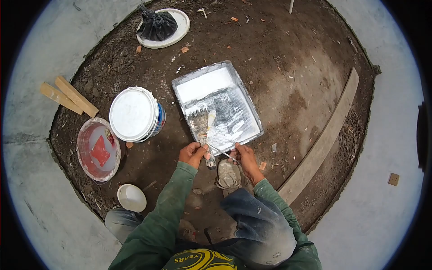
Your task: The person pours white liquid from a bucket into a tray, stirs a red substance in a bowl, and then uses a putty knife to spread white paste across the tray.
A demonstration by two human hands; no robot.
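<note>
A grey paint tray (pixel 255 118) with white paint lies on the dirt before me. A worn paintbrush (pixel 198 122) rests across its near edge, bristles inside, paint-stained handle outside. My left hand (pixel 193 154) is closed at that handle, fingertips pinched near the rim. A thin grey rod (pixel 219 151) runs from there toward my right hand (pixel 245 159), whose fingers pinch its other end beside the tray's near right corner. What the rod belongs to, I cannot make out. A small cream-coloured piece (pixel 211 119) lies beside the bristles.
Left of the tray stands a lidded white bucket (pixel 133 114), then a basin (pixel 81 153) of cloudy water with a red piece, and a white bowl (pixel 132 198). Wood offcuts (pixel 76 95) lean behind. A black bag (pixel 157 26) sits on a lid. A long plank (pixel 321 139) lies right.
</note>
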